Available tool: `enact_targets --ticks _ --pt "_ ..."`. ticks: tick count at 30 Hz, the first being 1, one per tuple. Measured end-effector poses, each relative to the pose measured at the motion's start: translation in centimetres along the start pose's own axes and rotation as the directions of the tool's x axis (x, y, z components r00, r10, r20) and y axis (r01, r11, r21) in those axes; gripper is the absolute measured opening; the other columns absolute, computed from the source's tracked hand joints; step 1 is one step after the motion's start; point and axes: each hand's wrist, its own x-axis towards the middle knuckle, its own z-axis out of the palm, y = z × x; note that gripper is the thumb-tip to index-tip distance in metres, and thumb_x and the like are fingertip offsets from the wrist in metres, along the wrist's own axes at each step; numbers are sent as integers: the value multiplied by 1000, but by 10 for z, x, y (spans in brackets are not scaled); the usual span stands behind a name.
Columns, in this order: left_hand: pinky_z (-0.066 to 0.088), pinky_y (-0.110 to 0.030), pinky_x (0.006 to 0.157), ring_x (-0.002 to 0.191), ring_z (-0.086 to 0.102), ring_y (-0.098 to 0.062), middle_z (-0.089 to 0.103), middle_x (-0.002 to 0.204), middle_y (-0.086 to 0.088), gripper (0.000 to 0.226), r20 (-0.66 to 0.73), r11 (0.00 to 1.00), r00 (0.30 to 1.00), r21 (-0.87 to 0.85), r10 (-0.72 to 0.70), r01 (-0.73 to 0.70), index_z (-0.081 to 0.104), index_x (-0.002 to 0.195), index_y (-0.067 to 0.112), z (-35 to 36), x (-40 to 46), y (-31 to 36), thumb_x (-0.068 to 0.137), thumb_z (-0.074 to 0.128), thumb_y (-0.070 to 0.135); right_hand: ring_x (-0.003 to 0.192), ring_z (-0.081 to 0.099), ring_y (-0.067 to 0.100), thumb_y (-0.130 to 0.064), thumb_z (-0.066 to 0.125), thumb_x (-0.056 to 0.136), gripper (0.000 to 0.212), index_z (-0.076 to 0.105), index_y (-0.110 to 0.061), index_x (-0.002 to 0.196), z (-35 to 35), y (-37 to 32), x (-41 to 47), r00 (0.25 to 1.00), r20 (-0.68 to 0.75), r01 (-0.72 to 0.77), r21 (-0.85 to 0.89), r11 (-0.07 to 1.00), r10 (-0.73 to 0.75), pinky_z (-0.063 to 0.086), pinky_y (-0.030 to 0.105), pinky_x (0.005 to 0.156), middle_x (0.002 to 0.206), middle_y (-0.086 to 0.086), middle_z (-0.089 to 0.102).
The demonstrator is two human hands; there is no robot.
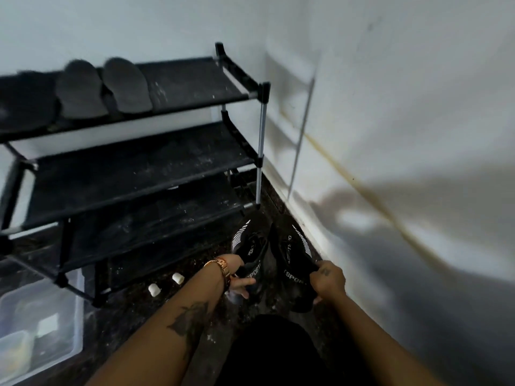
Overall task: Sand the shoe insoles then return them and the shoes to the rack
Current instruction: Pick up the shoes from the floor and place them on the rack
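Shoes (278, 263) on floor, left hand (238, 280) and right hand (328, 280) each reaching down, fingers gripping one

White walls (390, 79) met in a corner (one bore a yellowish streak (362, 185)); the dark speckled floor (133, 324) lay dim.
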Motion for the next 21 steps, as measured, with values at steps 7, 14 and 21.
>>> enact_targets --ticks 7,14,21 --pt "38 -29 106 138 22 -45 0 153 -30 45 -41 986 997 -145 72 -77 26 140 -5 12 -109 14 99 39 7 83 65 40 -1 50 77 20 65 -3 90 -59 -33 -51 988 -107 123 124 985 -110 56 41 75 95 16 65" --pt "48 -26 94 139 20 -43 -3 154 -25 50 1 942 979 -275 202 -194 24 141 -5 22 -185 16 96 45 6 56 64 45 1 46 77 18 58 -10 70 -121 -62 -86 961 -161 252 168 953 -225 57 48 58 79 22 64" --pt "47 -32 97 135 17 -55 -18 150 -28 58 214 940 930 -232 300 -250 22 145 0 33 -258 44 93 49 3 44 63 38 0 43 72 27 68 -7 81 -195 -110 -109 904 -203 400 94 912 -376 57 46 52 59 23 66"
